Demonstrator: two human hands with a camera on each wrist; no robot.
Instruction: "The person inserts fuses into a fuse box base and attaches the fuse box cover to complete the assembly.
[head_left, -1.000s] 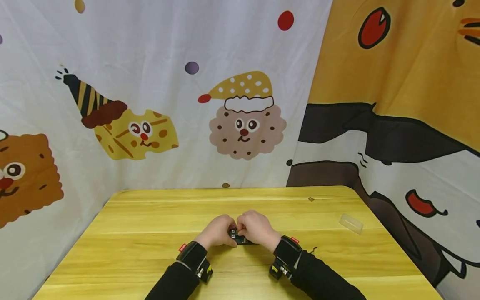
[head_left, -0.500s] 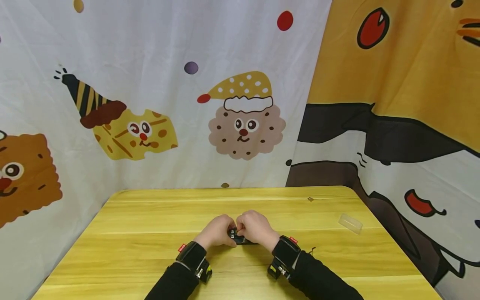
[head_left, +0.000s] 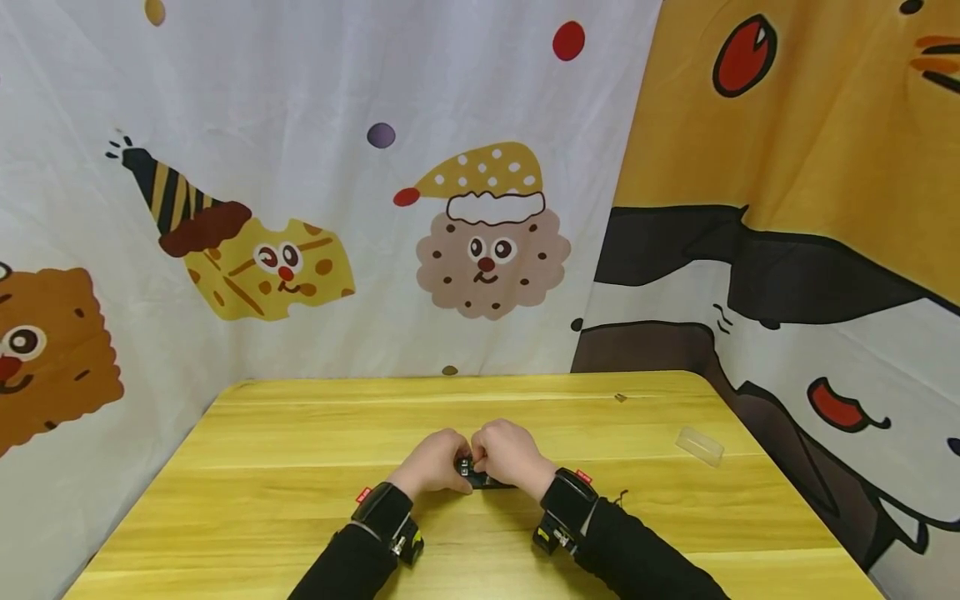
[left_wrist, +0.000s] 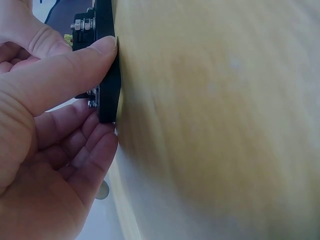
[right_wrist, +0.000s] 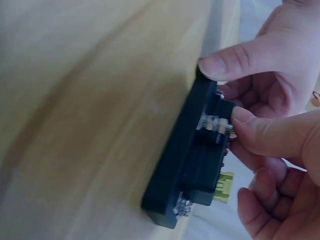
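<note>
A black rectangular device (head_left: 480,481) lies flat on the table, partly covered by both hands in the head view. It has a flat base (right_wrist: 172,165), a raised black block (right_wrist: 200,167), metal screw posts (right_wrist: 215,124) at its ends and a yellow piece (right_wrist: 223,187) on top. My left hand (head_left: 431,463) grips one end of the base, thumb (left_wrist: 90,62) on the near edge and fingers round the end. With thumb and fingertips my right hand (head_left: 513,457) pinches the top of the metal post near that end. The pinched tip is mostly hidden.
On the wooden table (head_left: 300,433), a clear plastic box (head_left: 700,447) lies to the right. Near the far edge is a small brown piece (head_left: 620,397). A thin dark strand (head_left: 621,497) shows beside the right wrist. Printed cloth (head_left: 300,125) hangs behind the table.
</note>
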